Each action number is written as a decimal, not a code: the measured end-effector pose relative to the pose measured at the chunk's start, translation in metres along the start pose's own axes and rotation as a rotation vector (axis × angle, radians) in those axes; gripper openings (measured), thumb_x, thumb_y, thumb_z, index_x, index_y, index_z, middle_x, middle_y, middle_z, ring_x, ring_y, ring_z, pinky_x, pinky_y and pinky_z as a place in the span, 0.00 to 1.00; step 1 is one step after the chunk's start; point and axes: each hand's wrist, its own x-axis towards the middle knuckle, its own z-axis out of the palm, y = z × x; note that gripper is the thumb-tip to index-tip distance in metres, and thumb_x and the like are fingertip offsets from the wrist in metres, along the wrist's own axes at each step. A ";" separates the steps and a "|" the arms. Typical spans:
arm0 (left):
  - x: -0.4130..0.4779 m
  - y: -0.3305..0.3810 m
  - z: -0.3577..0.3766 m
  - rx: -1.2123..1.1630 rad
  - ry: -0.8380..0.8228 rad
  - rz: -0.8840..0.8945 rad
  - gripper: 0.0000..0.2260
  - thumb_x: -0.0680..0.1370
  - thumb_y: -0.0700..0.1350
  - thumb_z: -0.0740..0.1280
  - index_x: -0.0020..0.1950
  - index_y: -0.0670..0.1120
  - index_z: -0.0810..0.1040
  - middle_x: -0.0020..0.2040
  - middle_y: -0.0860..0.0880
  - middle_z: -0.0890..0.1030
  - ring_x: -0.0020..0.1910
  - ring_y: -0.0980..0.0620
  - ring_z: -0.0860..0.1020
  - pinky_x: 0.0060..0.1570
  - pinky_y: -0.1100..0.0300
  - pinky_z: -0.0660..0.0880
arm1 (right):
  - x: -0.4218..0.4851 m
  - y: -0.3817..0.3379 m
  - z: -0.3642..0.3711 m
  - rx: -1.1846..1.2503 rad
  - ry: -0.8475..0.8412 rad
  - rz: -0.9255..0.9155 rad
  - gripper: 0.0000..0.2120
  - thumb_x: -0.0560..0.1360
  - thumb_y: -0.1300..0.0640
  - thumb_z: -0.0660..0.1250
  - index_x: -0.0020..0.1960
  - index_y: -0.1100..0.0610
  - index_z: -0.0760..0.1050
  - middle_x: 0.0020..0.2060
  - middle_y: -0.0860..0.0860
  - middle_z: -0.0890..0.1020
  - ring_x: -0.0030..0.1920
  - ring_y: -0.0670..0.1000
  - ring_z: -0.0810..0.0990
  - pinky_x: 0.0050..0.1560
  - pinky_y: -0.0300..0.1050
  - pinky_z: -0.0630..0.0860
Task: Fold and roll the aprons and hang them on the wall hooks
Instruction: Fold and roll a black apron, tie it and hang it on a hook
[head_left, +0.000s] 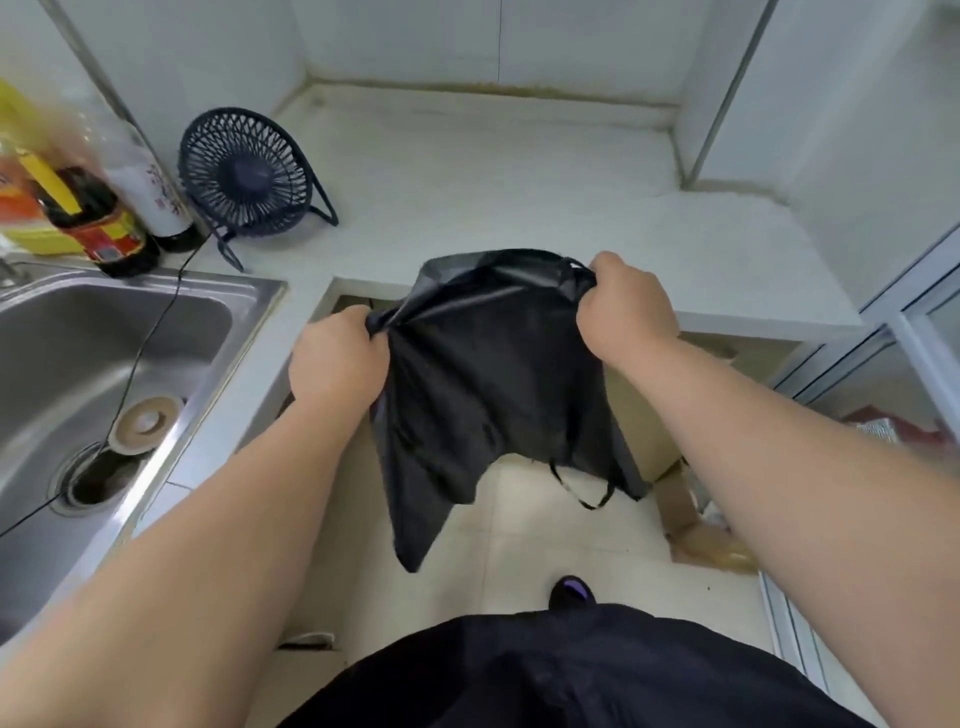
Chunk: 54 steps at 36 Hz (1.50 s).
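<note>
A black apron (483, 384) hangs in the air in front of me, over the floor below the counter edge. My left hand (337, 358) grips its upper left corner in a fist. My right hand (626, 306) grips the upper right corner, where the fabric bunches. The cloth droops between both hands, and a thin black strap (582, 488) loops down from its lower right side. No wall hooks are in view.
A white counter (493, 171) runs ahead into a corner. A steel sink (104, 374) lies at left, with a black desk fan (247, 174) and bottles (98, 223) behind it. Cardboard (691, 514) lies on the tiled floor at right.
</note>
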 end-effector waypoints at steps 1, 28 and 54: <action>0.005 0.003 0.000 0.002 0.033 0.016 0.11 0.79 0.46 0.59 0.54 0.42 0.78 0.46 0.39 0.79 0.47 0.37 0.76 0.41 0.54 0.66 | 0.001 -0.001 -0.002 0.039 0.028 0.005 0.06 0.76 0.65 0.53 0.49 0.59 0.66 0.40 0.56 0.73 0.41 0.59 0.72 0.38 0.47 0.65; 0.217 0.170 -0.014 -0.990 -0.061 -0.027 0.11 0.79 0.37 0.55 0.52 0.48 0.75 0.44 0.50 0.81 0.43 0.55 0.81 0.41 0.62 0.76 | 0.235 0.005 -0.065 0.625 0.350 0.054 0.12 0.75 0.68 0.52 0.52 0.57 0.70 0.39 0.50 0.72 0.41 0.51 0.70 0.32 0.40 0.64; 0.498 0.264 0.075 -0.910 -0.169 0.075 0.33 0.80 0.40 0.62 0.79 0.51 0.48 0.67 0.58 0.71 0.64 0.60 0.71 0.64 0.66 0.66 | 0.544 0.016 -0.038 0.694 0.221 -0.097 0.17 0.81 0.55 0.54 0.70 0.52 0.65 0.58 0.45 0.75 0.57 0.45 0.73 0.57 0.34 0.67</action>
